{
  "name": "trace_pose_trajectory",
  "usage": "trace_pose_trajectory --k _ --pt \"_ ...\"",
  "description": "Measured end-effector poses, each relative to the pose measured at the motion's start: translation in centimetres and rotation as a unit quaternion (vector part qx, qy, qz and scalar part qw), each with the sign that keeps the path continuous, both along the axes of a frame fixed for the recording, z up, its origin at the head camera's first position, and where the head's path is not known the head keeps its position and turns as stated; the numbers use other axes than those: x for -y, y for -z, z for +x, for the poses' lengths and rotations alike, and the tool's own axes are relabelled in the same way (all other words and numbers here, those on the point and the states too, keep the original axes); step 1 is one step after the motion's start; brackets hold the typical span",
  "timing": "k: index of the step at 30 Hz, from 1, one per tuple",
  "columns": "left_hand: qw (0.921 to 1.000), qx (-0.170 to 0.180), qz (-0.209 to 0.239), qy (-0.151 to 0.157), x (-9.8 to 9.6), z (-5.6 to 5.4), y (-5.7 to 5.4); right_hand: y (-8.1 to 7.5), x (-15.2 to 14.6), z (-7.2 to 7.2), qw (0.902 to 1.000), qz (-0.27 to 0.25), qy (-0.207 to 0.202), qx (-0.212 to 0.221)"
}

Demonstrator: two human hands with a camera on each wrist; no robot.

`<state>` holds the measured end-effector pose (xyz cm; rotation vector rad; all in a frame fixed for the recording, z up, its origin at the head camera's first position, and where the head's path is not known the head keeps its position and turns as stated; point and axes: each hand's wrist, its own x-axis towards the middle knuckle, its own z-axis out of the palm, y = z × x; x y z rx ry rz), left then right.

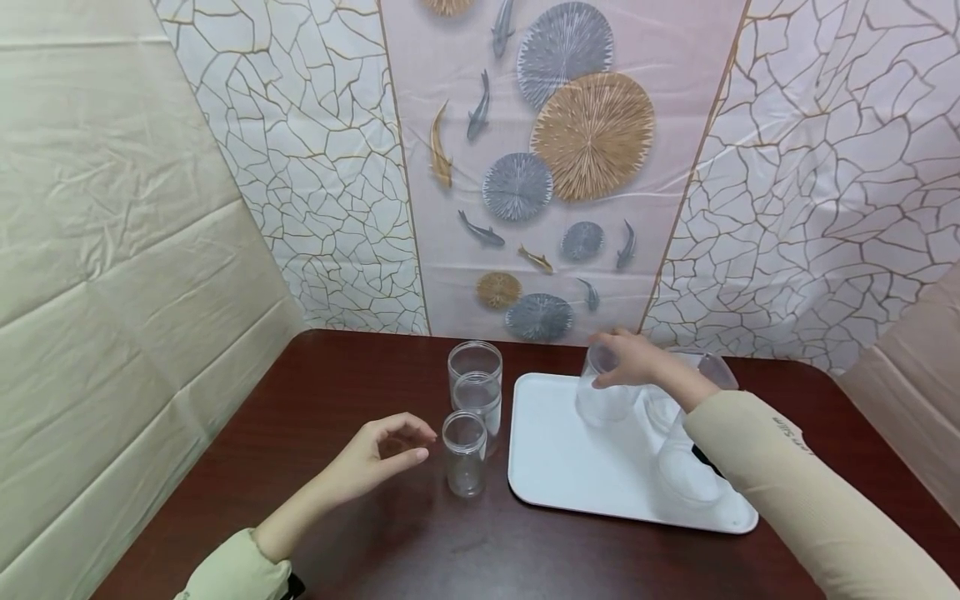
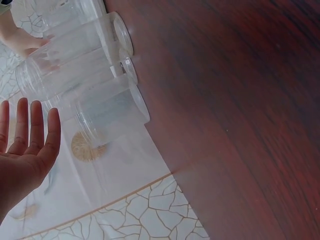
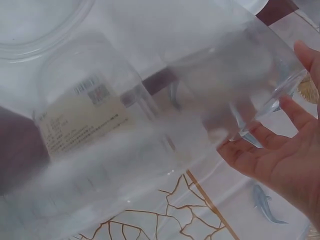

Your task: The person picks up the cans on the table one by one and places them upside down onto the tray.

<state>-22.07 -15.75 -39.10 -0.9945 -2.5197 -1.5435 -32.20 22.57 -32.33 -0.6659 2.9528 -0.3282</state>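
My right hand (image 1: 634, 360) grips the upper part of a clear jar (image 1: 602, 403) at the back left of the white tray (image 1: 555, 475). In the right wrist view the fingers and thumb lie around that jar's end. Left of the tray, three clear jars stand in a row from front to back: a small front jar (image 1: 465, 462), a middle jar (image 1: 491, 408) and a taller back jar (image 1: 475, 354). Beside the front jar is my left hand (image 1: 378, 450), fingers loosely bent and holding nothing. The left wrist view shows its fingers (image 2: 37, 122) apart from the jars.
More clear jars stand on the tray's right side; a large front jar (image 1: 686, 471) is partly hidden by my right forearm. A paper label (image 3: 80, 115) with a barcode shows on one jar. The dark wooden table (image 1: 450, 558) ends at a patterned wall cloth (image 1: 540, 250).
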Motion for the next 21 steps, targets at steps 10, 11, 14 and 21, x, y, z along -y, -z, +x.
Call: trace_pose_trajectory --k 10,11,14,21 --pt "1.0000 -0.001 0.004 0.001 -0.1 0.0 0.3 -0.5 0.3 0.2 0.9992 0.029 0.010 0.027" --pt "1.0000 -0.002 0.003 0.001 -0.1 0.0 0.3 -0.7 0.3 0.3 0.9990 0.033 0.012 0.028" --pt "1.0000 -0.005 0.004 0.002 -0.1 0.0 0.3 -1.3 0.4 0.2 0.9987 0.042 0.013 0.027" --pt "1.0000 -0.004 0.003 0.001 -0.2 0.0 0.2 -2.8 0.7 -0.6 0.9967 0.071 0.016 0.034"
